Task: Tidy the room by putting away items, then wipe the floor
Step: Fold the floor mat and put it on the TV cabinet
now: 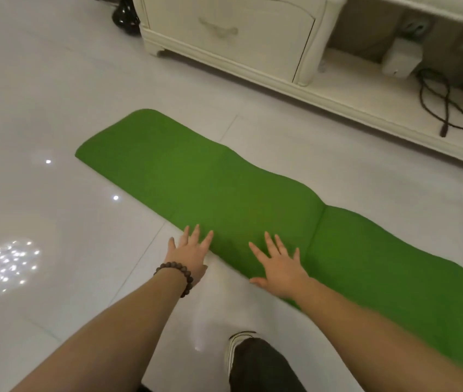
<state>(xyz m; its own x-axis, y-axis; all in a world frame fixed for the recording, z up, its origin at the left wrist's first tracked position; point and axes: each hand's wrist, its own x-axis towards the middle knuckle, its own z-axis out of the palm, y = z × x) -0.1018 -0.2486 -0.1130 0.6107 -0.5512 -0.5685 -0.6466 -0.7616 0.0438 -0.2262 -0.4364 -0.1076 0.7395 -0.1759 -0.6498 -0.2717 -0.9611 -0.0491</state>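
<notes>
Likely to skid on the glossy floor [54, 114]: green mat [224, 193] under flat, spread fingers of left hand [189, 254] and right hand [279, 264], seemingly ungripped.

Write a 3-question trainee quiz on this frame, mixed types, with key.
1. True or false: both hands lie with straight fingers at the near edge of the green mat.
2. Which wrist wears the bead bracelet? A) left B) right C) neither
3. Fill in: the black cable lies on the low shelf of the white ____.

Key
1. True: the left hand is half on the floor, fingertips on the mat edge; the right hand lies flat on the mat. Neither has a grip on it.
2. A
3. cabinet
</notes>
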